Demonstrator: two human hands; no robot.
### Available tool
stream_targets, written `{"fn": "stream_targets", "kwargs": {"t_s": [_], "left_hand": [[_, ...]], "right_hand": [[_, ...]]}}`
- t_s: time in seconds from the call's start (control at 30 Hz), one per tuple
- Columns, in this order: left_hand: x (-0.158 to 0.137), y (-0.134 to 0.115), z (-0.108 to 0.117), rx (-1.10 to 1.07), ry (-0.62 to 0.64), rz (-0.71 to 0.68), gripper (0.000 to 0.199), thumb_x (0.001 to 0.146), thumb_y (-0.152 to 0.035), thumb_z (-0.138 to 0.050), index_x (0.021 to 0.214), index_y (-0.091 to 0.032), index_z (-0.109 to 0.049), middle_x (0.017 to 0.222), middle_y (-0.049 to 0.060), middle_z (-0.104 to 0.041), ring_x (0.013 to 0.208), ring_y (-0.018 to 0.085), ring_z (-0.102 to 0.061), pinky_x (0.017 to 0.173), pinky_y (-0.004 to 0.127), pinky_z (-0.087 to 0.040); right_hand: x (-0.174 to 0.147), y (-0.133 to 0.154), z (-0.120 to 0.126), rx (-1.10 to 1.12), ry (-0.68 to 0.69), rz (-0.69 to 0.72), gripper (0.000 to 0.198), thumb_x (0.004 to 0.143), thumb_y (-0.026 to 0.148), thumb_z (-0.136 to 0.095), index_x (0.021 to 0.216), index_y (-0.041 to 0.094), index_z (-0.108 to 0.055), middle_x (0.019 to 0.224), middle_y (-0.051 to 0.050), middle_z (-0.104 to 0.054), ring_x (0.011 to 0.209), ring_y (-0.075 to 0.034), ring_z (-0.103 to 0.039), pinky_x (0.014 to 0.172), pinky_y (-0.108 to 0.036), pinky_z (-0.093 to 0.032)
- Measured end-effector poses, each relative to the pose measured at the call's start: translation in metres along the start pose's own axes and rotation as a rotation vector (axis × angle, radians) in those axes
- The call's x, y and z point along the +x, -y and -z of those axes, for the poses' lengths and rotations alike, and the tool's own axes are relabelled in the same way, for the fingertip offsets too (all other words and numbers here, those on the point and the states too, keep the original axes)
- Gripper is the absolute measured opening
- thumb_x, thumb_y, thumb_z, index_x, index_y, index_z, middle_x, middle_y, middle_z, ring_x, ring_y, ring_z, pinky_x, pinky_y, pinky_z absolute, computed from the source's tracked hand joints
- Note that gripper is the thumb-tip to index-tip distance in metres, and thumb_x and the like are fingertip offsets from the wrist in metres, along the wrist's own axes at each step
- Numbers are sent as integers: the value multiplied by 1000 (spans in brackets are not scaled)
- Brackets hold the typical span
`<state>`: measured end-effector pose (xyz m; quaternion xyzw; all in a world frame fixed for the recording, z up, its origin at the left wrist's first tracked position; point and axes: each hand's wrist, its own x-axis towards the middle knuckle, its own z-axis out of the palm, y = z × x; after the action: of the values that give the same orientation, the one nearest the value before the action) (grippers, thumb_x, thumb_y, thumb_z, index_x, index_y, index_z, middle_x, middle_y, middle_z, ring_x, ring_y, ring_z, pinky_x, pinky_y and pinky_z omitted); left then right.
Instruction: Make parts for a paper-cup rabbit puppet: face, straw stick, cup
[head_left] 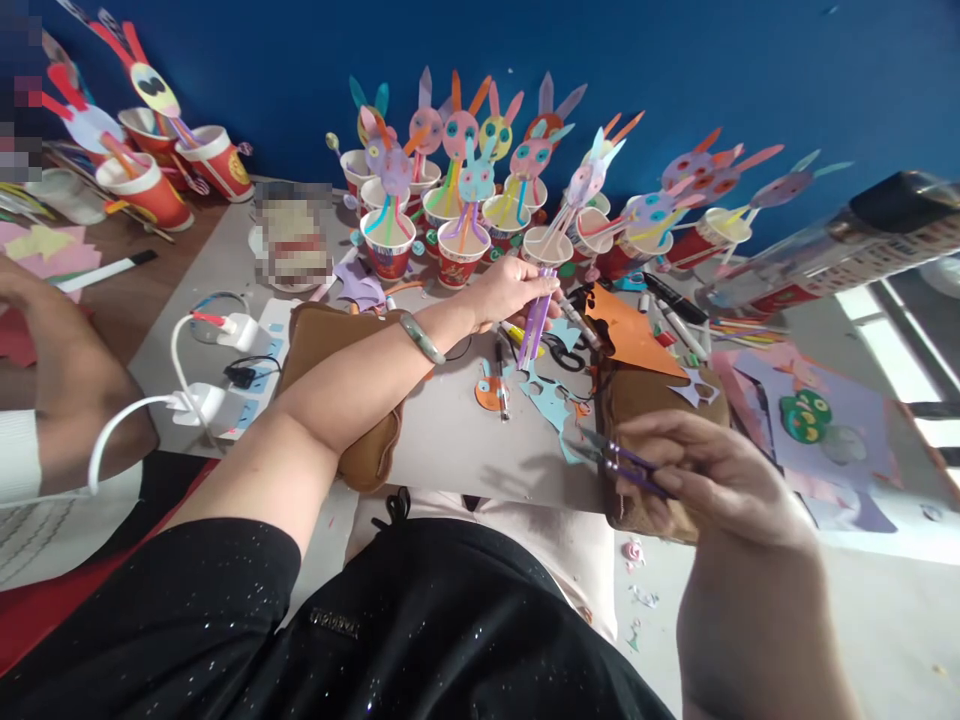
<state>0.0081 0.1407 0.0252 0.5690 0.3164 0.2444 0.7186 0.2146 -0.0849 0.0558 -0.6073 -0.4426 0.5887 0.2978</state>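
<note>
My left hand [517, 292] is closed around the top of a few purple straws [534, 335], which hang down over the table. Low on the right, my right hand [712, 475] grips small scissors [626, 465] with purple handles, their blades pointing left and parted. Beneath the straws lie a blue paper scrap [553, 398], an orange paper face [491, 390] and a black pen [502, 378]. Black-handled scissors [564, 352] rest just right of the straws, partly covered by paper.
Paper cups [463, 262] with rabbit-faced straw figures line the blue wall. Brown pads [337, 345] lie left and right. A power strip [259, 375] with white plugs is on the left, near another person's arm [82, 350]. A large bottle [847, 250] stands tilted at right.
</note>
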Motion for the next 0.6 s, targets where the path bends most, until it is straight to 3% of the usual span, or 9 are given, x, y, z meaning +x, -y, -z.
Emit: {"fn": "stream_targets", "kwargs": {"t_s": [0.07,0.17,0.3,0.4,0.5,0.6], "left_hand": [[1,1,0,10,3,-2,31,101,-38,-63,84,-12,-65,76,7,-76,63,10,-72,77,28,-63],[2,3,0,26,9,-7,34,101,-42,-63,86,-12,-66,82,9,-77,66,13,-74,80,33,-64],[2,2,0,14,14,1,33,100,-41,-63,85,-12,-66,85,11,-77,71,16,-77,87,39,-64],[2,1,0,-3,23,2,34,99,-43,-66,85,-12,-66,83,9,-77,72,16,-77,88,38,-64],[2,2,0,-8,38,7,33,99,-43,-66,85,-12,-65,80,8,-77,70,14,-76,86,35,-64],[1,3,0,3,59,20,32,98,-42,-66,86,-12,-65,79,8,-77,72,15,-75,86,35,-65]], "right_hand": [[11,-5,-11,60,188,-10,58,77,57,-84,118,26,-58,75,-5,-74,48,-22,-66,50,-34,-54],[25,-10,-20,39,298,-6,45,80,58,-78,97,24,-53,70,-2,-68,47,-17,-62,46,-29,-49],[31,-7,-18,8,226,12,39,77,41,-71,87,28,-36,72,0,-62,47,-14,-53,43,-28,-42],[33,-2,-15,-115,135,31,28,76,27,-60,91,28,-35,71,2,-58,52,-14,-49,45,-27,-39],[37,4,-17,-357,11,148,16,86,31,-58,94,26,-46,74,2,-56,61,-14,-49,55,-28,-43],[42,7,-24,-645,-76,213,25,94,46,-59,88,22,-58,69,0,-58,62,-14,-47,58,-28,-42]]}}
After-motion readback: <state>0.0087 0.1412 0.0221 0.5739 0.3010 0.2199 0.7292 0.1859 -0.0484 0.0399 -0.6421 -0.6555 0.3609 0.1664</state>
